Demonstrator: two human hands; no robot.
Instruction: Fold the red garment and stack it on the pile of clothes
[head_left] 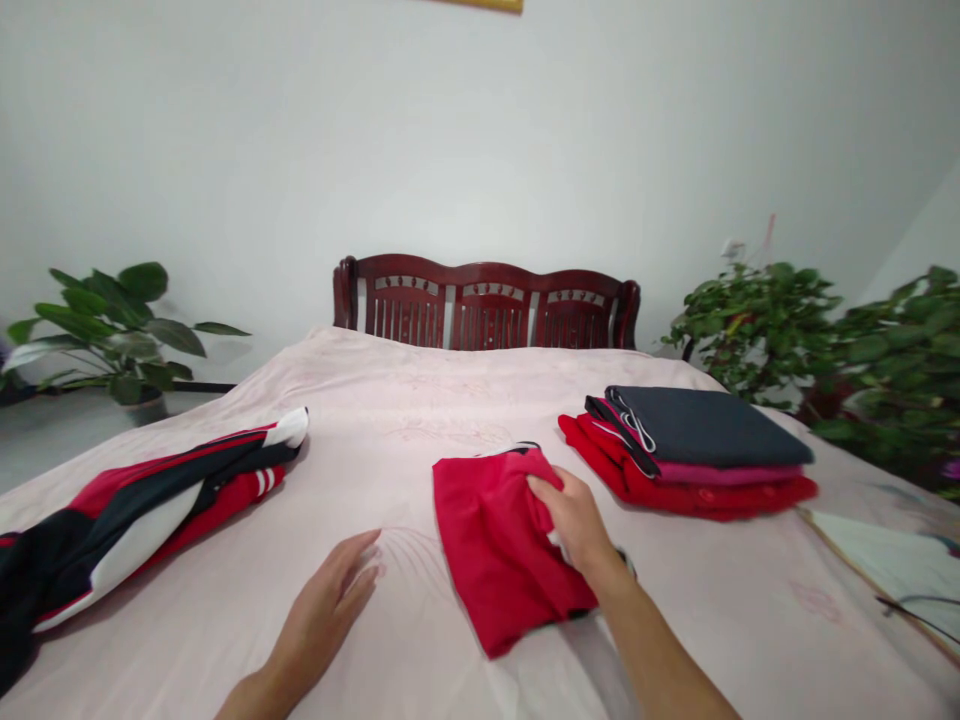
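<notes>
1. Right now, my right hand (574,520) is closed on the folded red garment (499,545), fingers pinching a bunch of its cloth at the right-hand edge, thumb on top.
2. That red garment lies flat on the pale pink bedsheet (420,400), near the middle of the bed and a little to my right, with a dark strip showing along its far edge.
3. My left hand (330,600) is released: fingers straight and close together, palm down, resting on or just above the sheet. It holds nothing and sits just beside the garment's left edge without touching it.
4. To the right of the garment, apart from it, I see a stack of folded clothes (690,455): a dark grey piece on top, a pink one under it, red ones at the bottom.
5. Well off to my left lies an unfolded red, black and white jacket (142,505), stretched along the sheet.
6. Beyond the bed stands a dark wooden headboard (487,305) against a white wall, with leafy plants (112,325) on either side.
</notes>
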